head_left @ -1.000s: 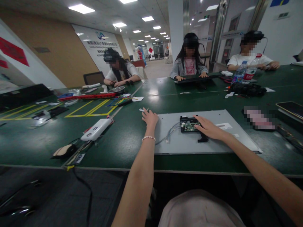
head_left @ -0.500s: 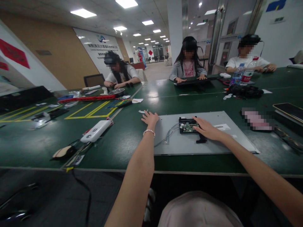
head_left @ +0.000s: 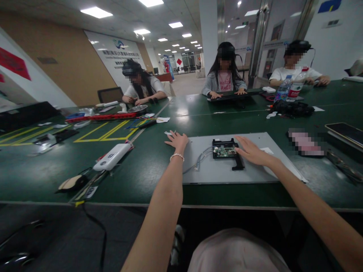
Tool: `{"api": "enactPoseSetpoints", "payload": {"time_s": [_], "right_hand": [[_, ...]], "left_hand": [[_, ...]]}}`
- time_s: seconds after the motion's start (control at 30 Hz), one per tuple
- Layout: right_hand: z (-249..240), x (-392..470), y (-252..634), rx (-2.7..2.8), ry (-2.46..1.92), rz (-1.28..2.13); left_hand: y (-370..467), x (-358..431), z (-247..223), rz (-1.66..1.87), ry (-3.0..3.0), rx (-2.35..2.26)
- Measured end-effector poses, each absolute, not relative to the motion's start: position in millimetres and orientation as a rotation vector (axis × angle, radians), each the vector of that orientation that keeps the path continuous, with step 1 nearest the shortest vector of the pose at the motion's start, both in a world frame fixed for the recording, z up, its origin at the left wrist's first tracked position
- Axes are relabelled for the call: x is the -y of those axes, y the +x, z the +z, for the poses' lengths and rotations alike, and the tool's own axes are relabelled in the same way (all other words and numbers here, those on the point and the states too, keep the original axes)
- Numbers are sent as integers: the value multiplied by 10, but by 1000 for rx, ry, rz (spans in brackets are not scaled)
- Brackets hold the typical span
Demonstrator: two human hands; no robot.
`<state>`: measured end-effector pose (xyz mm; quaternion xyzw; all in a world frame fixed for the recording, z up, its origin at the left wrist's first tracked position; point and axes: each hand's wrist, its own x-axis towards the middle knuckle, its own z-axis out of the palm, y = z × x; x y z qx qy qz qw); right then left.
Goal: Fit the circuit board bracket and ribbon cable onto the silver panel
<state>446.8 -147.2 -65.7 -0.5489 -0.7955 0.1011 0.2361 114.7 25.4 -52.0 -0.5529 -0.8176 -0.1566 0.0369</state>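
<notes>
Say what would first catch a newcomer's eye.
Probably the pale panel on the green table, bearing a circuit board in a black frame. The left hand lies at the panel's far left corner, the right hand beside the board. Across the table, three people wear dark headgear.

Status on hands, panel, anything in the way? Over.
Grey panel flat on green table. Left hand open at its far-left corner; right hand open beside circuit board, contact unclear. Grey cables across panel's left part, possibly in the way.

Ceiling panels [head_left: 96, 12] supply white light; glare noted on the green table [head_left: 138, 177]. Floor [head_left: 56, 234] at lower left: dim. Wide-angle stretching toward the edges. Wall sign [head_left: 110, 56] lettering: soft. Pixelation masks a pink object [head_left: 305, 142].
</notes>
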Motion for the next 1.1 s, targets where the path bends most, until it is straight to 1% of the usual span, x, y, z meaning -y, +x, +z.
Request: {"api": "enactPoseSetpoints", "payload": {"time_s": [0.13, 0.43, 0.57, 0.73, 0.87, 1.0, 1.1], "right_hand": [[-720, 1458, 4481, 2167, -1574, 309], [-718, 1405, 4470, 2137, -1559, 344], [-721, 1415, 4444, 2143, -1571, 332], [-692, 1427, 4442, 2082, -1600, 329], [-607, 1427, 4456, 1983, -1605, 288], [-506, 1425, 4465, 1856, -1448, 182], [-422, 1453, 4462, 1781, -1334, 64]], "left_hand": [[1156, -260, -521, -485, -1689, 2514], [1155, -234, -490, -516, -1720, 2521], [1195, -151, -434, -503, -1717, 2437], [1316, 74, -271, -420, -1829, 2155], [1484, 262, -62, -509, -1953, 1881], [1784, 447, 210, -653, -2070, 1519], [2090, 659, 368, -650, -2169, 1204]]}}
